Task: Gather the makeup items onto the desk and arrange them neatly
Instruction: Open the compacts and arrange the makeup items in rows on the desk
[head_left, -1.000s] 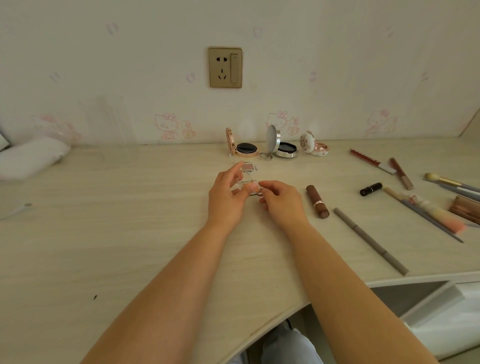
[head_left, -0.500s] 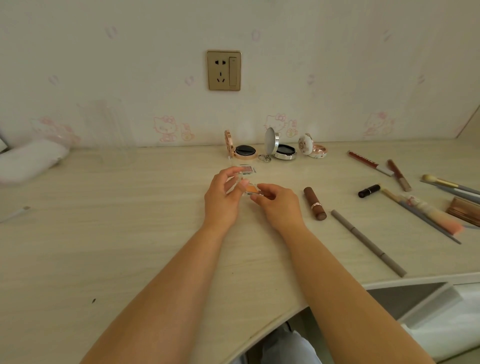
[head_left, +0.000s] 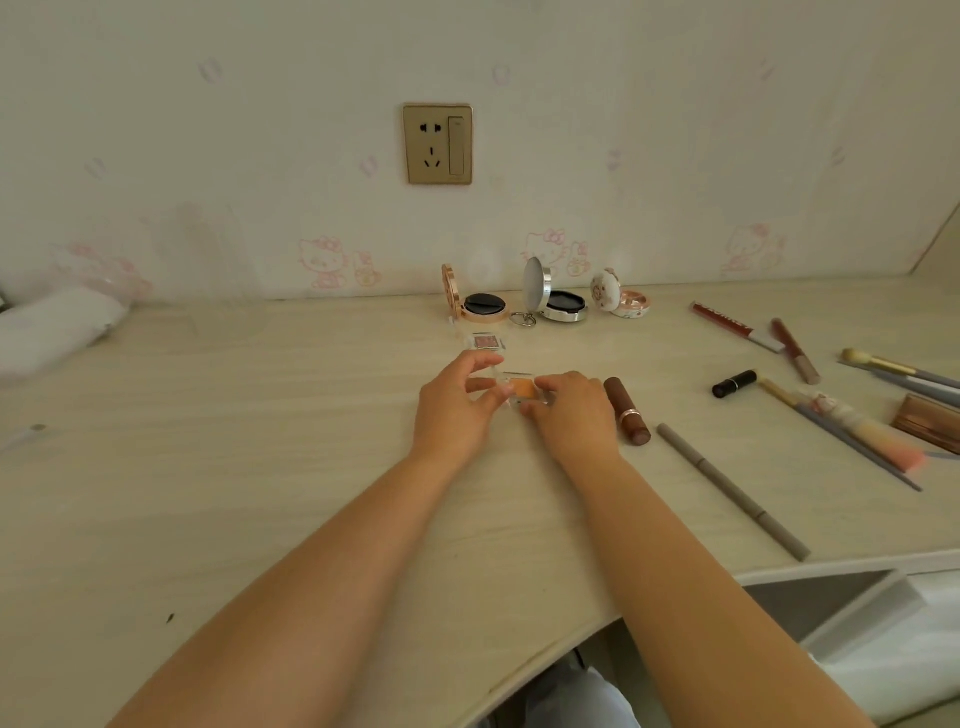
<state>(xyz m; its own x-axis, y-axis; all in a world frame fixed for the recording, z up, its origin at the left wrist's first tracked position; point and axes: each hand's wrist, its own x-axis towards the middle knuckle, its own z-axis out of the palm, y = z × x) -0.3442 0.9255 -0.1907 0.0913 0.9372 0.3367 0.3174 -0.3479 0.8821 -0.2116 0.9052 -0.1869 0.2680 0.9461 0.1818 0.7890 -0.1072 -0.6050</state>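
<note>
**Two hands hold a small clear eyeshadow case at the middle of a desk**

As the person looks down from head height, both bare forearms reach forward over a pale wood-grain desk (head_left: 218, 467) set against a wall with faint pink cartoon-cat wallpaper. The left hand (head_left: 457, 410) and the right hand (head_left: 574, 415) meet at the middle of the desk around a small clear case with an orange pan (head_left: 521, 388). The left thumb and fingers are curled and pinch the case's left side; the right fingertips are curled onto its right edge. Whether the case rests on the desk or is lifted just off it cannot be told.

Just behind the hands lies a second clear case with a pink pan (head_left: 487, 342), flat on the desk and apart from the fingers. Further back, near the wall, three round compacts stand open in a row: a rose-gold one (head_left: 475, 302), a silver one (head_left: 556, 301) with a key ring beside it, and a white flowered one (head_left: 621, 299).

Just beside the right hand lies a brown lipstick tube (head_left: 627, 410). To its right lie a long grey pencil (head_left: 732, 491), a short black lipstick (head_left: 733, 383), two reddish lip gloss tubes (head_left: 737, 327) and several makeup brushes (head_left: 852, 434) near the right edge.

A gold wall socket (head_left: 438, 144) sits above the compacts. A white bundle (head_left: 57, 332) lies at the far left.
</note>
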